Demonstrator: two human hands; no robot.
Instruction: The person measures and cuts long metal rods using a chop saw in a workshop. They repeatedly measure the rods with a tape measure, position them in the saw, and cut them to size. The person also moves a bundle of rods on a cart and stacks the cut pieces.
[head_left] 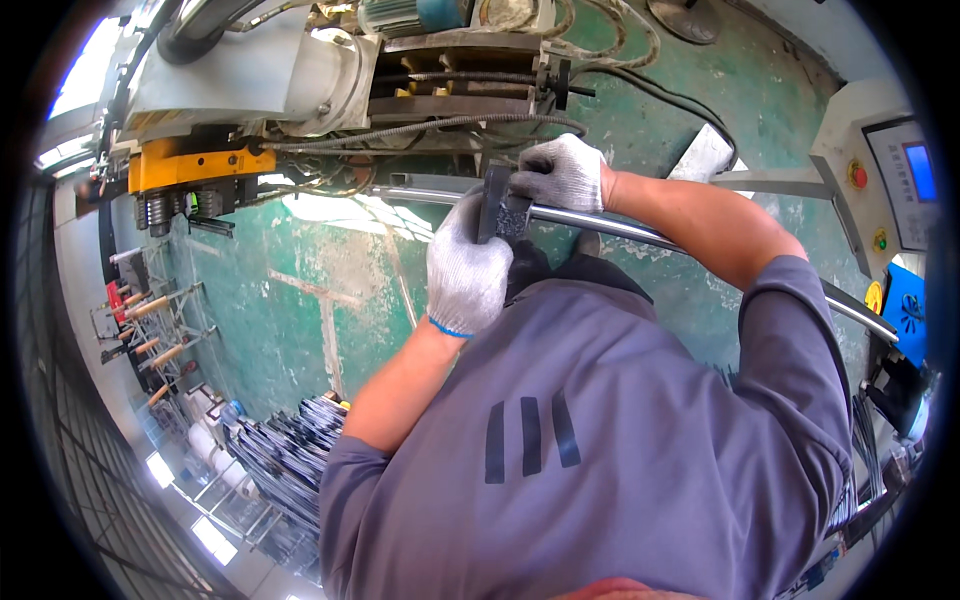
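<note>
A long shiny metal tube [640, 232] runs across in front of me, from the machine side on the left out past my right elbow. On it sits a dark, block-shaped metal fitting [491, 205] with a rough, speckled lower part. My left hand [468, 270], in a white knitted glove, is closed on the fitting's left and near side. My right hand [563, 175], gloved too, has its fingers curled against the right side of the same fitting, just over the tube. The fingertips of both hands are partly hidden.
Ahead stands a large machine with a white housing [230, 85], a yellow head [190, 165] and a ribbed hose [430, 132]. A control panel [895, 180] with a screen is at right. A pile of metal rods [285, 450] and a rack with wooden-looking rollers [150, 308] stand at left.
</note>
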